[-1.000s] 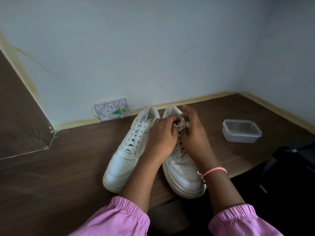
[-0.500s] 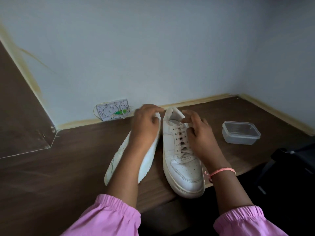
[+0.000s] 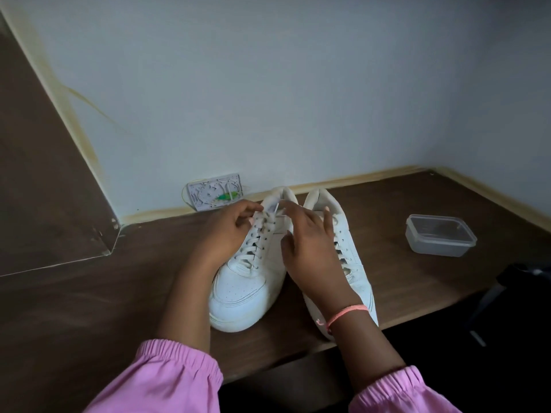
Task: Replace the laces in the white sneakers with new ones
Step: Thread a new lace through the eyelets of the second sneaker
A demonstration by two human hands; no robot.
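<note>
At the far left, against the wall, a small white plate with a green mark (image 3: 215, 194) sits at the back of the brown worktop (image 3: 89, 299). Just right of it, the person's left hand (image 3: 226, 231) reaches to the top of the left sneaker (image 3: 253, 263), its fingers curled and apparently pinching the lace (image 3: 262, 231) near the upper eyelets. The right hand (image 3: 310, 242) comes in from the other side, its forefinger and thumb meeting the same lace end at the tongue; whether it truly grips the lace cannot be told for certain. Both sneakers stand side by side, toes toward the person. The right sneaker (image 3: 354, 263), partly behind the right wrist, also shows lacing through its eyelets. Further right, well apart, lies a clear lidded plastic container (image 3: 440, 237). No loose or spare laces are visible, so the task looks to be at its start: both shoes are laced, with unthreading and relacing left.
</note>
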